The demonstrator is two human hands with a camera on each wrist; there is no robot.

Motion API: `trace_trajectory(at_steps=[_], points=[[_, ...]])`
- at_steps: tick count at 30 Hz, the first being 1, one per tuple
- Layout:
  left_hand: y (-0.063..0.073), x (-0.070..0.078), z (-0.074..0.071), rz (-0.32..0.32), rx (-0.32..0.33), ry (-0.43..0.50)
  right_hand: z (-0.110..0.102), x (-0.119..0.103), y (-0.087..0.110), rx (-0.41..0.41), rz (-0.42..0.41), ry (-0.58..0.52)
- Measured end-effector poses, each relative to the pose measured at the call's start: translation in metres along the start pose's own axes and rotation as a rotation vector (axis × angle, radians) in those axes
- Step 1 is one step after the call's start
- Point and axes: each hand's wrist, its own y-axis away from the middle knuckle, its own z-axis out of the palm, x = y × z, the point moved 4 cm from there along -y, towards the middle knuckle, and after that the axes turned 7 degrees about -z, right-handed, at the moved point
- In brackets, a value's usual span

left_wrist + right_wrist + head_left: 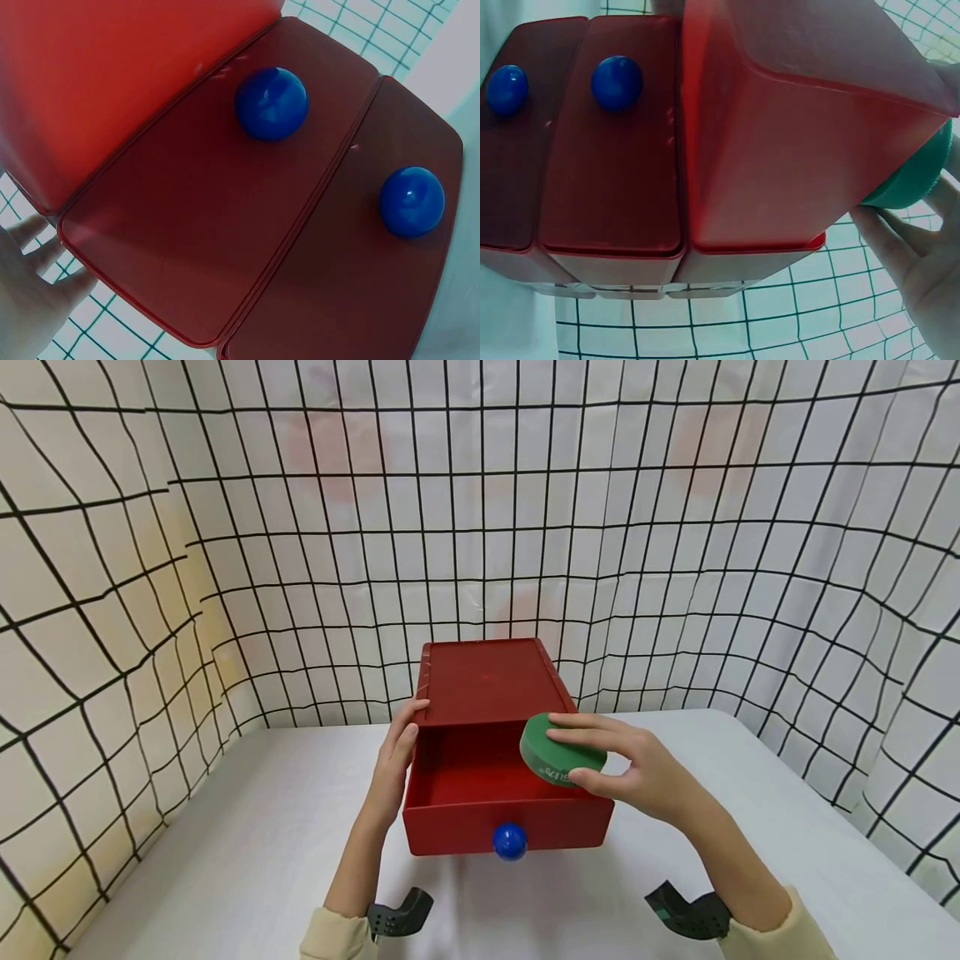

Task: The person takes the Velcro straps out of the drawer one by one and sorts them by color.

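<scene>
A red drawer unit (487, 677) stands on the white table, its top drawer (457, 827) pulled out, with a blue knob (510, 842) on the front. My right hand (637, 768) holds a green round disc (551, 752) with small pale lettering on its side, over the right part of the open drawer. Thumb and fingers grip the disc's edge. In the right wrist view the drawer partly hides the green disc (911, 176). My left hand (393, 760) touches the unit's left side near the top, its fingers fairly straight. The visible drawer floor is bare.
Two lower drawers are closed, with blue knobs (271, 103) on their fronts. A black wire grid (480, 527) backed by white sheeting surrounds the white table (247, 827) at the back and sides. Dark curved bands (401, 912) sit at both wrists.
</scene>
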Motion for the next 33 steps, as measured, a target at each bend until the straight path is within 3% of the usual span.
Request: trace_trajectory(at_steps=[19,26,33], points=[[0.000,0.001,0.000,-0.004,0.011,-0.008,-0.004,0.003,0.038,0.273,-0.009,0.073],[0.001,0.000,0.001,-0.006,0.014,-0.008,-0.006,0.005,0.051,0.384,-0.097,0.108],[0.000,0.001,0.000,-0.002,0.012,-0.010,-0.008,0.016,0.066,0.470,-0.102,0.135]])
